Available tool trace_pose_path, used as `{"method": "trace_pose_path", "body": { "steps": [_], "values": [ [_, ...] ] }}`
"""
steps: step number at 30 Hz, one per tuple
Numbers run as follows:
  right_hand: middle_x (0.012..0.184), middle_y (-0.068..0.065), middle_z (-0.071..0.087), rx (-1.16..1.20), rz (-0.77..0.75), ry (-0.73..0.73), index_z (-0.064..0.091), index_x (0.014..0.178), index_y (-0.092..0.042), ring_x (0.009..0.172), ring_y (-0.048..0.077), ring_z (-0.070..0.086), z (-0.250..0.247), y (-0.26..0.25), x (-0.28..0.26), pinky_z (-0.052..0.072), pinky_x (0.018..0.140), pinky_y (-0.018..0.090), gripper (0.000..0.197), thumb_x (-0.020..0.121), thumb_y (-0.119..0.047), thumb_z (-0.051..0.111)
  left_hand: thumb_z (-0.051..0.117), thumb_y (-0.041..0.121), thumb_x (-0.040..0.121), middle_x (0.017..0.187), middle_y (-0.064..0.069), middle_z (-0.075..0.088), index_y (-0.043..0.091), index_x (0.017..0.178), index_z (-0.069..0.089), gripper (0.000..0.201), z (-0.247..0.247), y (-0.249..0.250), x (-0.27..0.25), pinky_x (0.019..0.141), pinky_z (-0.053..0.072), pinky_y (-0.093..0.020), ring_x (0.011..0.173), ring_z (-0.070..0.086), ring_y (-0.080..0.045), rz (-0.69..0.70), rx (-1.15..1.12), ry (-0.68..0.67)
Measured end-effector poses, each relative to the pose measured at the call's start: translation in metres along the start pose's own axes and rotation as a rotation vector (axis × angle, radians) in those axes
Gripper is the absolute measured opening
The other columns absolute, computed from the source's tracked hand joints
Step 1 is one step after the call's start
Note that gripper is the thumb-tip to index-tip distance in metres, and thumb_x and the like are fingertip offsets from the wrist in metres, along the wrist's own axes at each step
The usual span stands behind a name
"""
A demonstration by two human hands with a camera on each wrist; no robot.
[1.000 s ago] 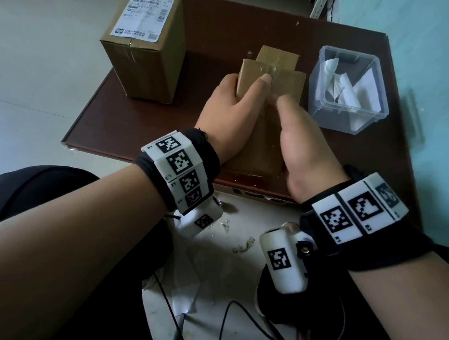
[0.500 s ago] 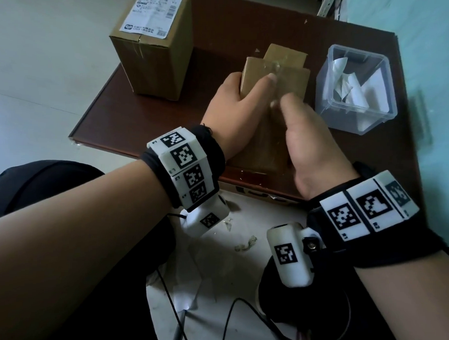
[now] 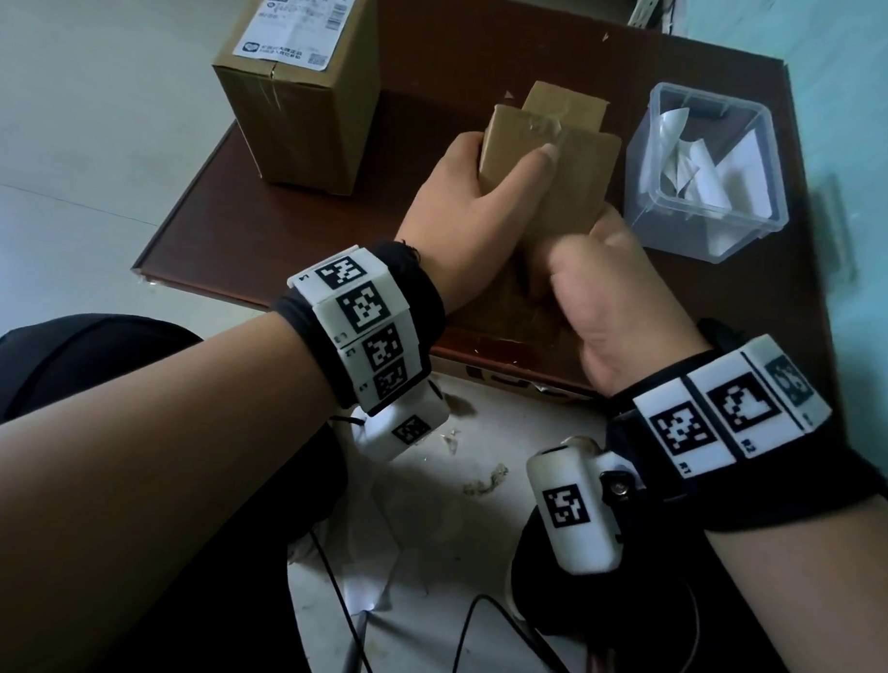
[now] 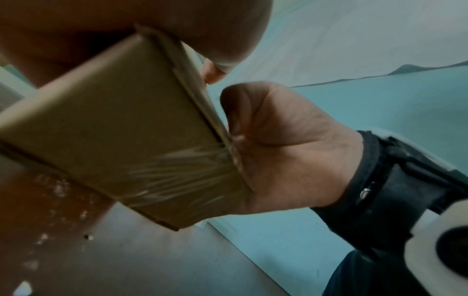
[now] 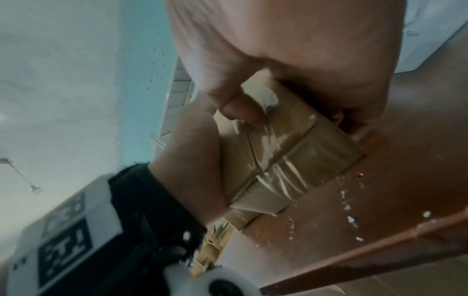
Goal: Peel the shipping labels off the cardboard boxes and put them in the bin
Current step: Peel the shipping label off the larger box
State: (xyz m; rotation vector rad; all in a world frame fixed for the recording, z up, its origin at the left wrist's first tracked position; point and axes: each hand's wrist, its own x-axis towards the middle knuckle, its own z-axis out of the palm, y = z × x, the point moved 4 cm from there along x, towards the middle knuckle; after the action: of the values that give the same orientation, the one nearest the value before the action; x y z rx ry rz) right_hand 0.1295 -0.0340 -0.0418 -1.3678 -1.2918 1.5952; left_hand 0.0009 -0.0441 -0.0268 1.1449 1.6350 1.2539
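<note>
The small box (image 3: 548,184) is gripped by the left hand (image 3: 466,211); its near end is clasped by the right hand (image 3: 609,291). The bin (image 3: 709,169) lies right.

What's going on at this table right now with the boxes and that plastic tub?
A person is working on a small cardboard box at the table's near edge. The left hand grips its far end, thumb across the top, and the right hand grips the near end where clear tape wraps it. No label shows on this box. A taller box at the far left carries a white shipping label on top. The clear bin on the right holds several peeled white labels.
</note>
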Motion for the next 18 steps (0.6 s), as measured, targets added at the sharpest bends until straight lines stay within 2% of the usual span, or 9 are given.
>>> {"method": "trace_pose_path", "body": {
  "steps": [2, 5, 8, 9, 12, 14, 15, 18],
  "values": [
    [0.108, 0.005, 0.075, -0.014, 0.002, 0.015, 0.057, 0.138, -0.023, 0.098, 0.021, 0.074, 0.001, 0.003, 0.000, 0.062, 0.083, 0.041, 0.060, 0.078, -0.015, 0.059, 0.059, 0.050, 0.095, 0.106, 0.005, 0.069, 0.019, 0.124, 0.058, 0.042, 0.000, 0.001, 0.000, 0.079, 0.064, -0.036, 0.093, 0.070, -0.010, 0.020, 0.000, -0.008],
    [0.120, 0.011, 0.075, 0.119, 0.051, -0.019, 0.060, 0.140, -0.019, 0.109, 0.027, 0.075, 0.004, -0.001, -0.002, 0.064, 0.091, 0.051, 0.059, 0.085, -0.041, 0.060, 0.058, 0.049, 0.097, 0.105, 0.005, 0.069, 0.019, 0.128, 0.057, 0.042, 0.000, 0.000, 0.002, 0.078, 0.064, -0.035, 0.091, 0.071, -0.011, 0.012, -0.004, -0.017],
    [0.113, 0.007, 0.080, 0.198, 0.046, -0.046, 0.072, 0.125, -0.021, 0.105, 0.022, 0.078, 0.000, -0.006, -0.001, 0.064, 0.090, 0.047, 0.038, 0.105, -0.045, 0.052, 0.058, 0.045, 0.096, 0.107, 0.002, 0.069, 0.018, 0.129, 0.057, 0.043, 0.001, -0.001, 0.003, 0.080, 0.064, -0.043, 0.094, 0.072, -0.014, -0.022, -0.075, -0.052],
    [0.111, 0.004, 0.081, 0.200, 0.048, -0.041, 0.073, 0.124, -0.023, 0.104, 0.019, 0.078, -0.001, -0.007, -0.001, 0.064, 0.092, 0.046, 0.038, 0.107, -0.047, 0.051, 0.058, 0.043, 0.095, 0.109, 0.000, 0.070, 0.017, 0.130, 0.056, 0.044, 0.001, -0.002, 0.005, 0.080, 0.064, -0.044, 0.095, 0.072, -0.016, -0.034, -0.098, -0.083],
    [0.118, 0.002, 0.080, 0.175, 0.045, 0.000, 0.068, 0.136, -0.023, 0.113, 0.021, 0.076, -0.002, -0.006, -0.002, 0.058, 0.103, 0.052, 0.055, 0.096, -0.060, 0.060, 0.064, 0.030, 0.083, 0.115, -0.010, 0.068, 0.010, 0.138, 0.048, 0.061, 0.004, 0.000, 0.008, 0.074, 0.064, -0.043, 0.094, 0.073, -0.023, -0.081, -0.204, -0.281],
    [0.122, 0.000, 0.078, 0.134, 0.023, 0.038, 0.065, 0.139, -0.025, 0.118, 0.021, 0.072, -0.004, -0.007, -0.001, 0.055, 0.106, 0.052, 0.070, 0.083, -0.067, 0.064, 0.063, 0.016, 0.077, 0.114, -0.015, 0.064, 0.004, 0.143, 0.041, 0.071, 0.005, 0.004, 0.006, 0.066, 0.060, -0.036, 0.087, 0.073, -0.022, -0.101, -0.282, -0.399],
    [0.122, 0.000, 0.078, 0.121, 0.013, 0.054, 0.064, 0.139, -0.025, 0.118, 0.021, 0.072, -0.006, -0.008, 0.000, 0.056, 0.104, 0.052, 0.072, 0.081, -0.068, 0.064, 0.063, 0.013, 0.076, 0.115, -0.016, 0.063, 0.004, 0.145, 0.038, 0.074, 0.005, 0.005, 0.006, 0.066, 0.060, -0.036, 0.087, 0.073, -0.022, -0.104, -0.301, -0.414],
    [0.117, 0.005, 0.079, 0.152, 0.025, 0.054, 0.064, 0.138, -0.023, 0.109, 0.023, 0.077, -0.008, -0.009, 0.001, 0.063, 0.092, 0.052, 0.061, 0.090, -0.060, 0.062, 0.063, 0.020, 0.083, 0.124, -0.014, 0.063, 0.008, 0.145, 0.039, 0.067, 0.006, 0.004, 0.003, 0.082, 0.063, -0.049, 0.103, 0.071, -0.028, -0.095, -0.320, -0.357]
  ]
}}
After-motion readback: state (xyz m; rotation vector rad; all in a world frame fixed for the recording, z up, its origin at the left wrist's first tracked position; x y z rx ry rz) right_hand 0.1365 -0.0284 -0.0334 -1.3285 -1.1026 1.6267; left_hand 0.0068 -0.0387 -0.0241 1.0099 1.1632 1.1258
